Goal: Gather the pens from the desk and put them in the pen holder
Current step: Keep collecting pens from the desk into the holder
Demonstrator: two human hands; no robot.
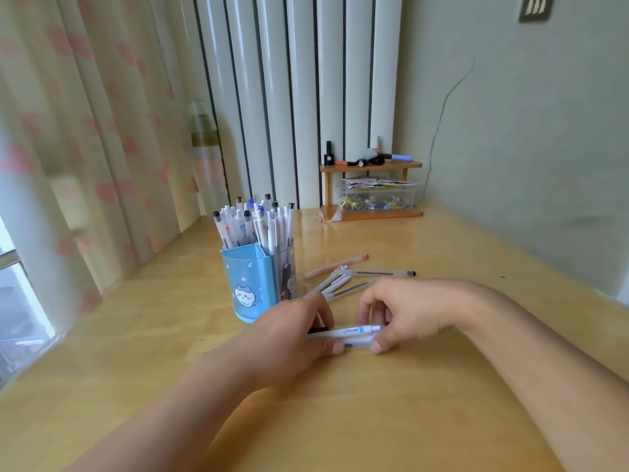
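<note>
Pale yellow wood, glossy: the desk (442,386) runs under both forearms and out past the hands to the wall. Just beyond the left hand (289,338), nearly touching its knuckles, stands the blue pen holder (250,284), upright and already crammed with white-barrelled pens, caps up. Little room left in there by the look of it, so newcomers will likely need threading between the others. Beyond the right hand (405,311), near its knuckles, a loose scatter of pens (343,284) lies flat on the wood, a pinkish pen (337,266) farthest out. Between the two hands: a small bundle of white pens (354,335), lying crosswise on the desk. Each hand is curled over one end, thumb below and fingertips above, pinching the bundle together; exact count of pens inside is hidden by the fingers. Handling, as I judge it: light, stiff plastic barrels, smooth and round, apt to roll on this shiny surface or slip out of a loose bunch. Best held mid-barrel in one closed fist, ends squared up, then dropped in upright. Not fragile, though clips may snag on the crowded holder.
</note>
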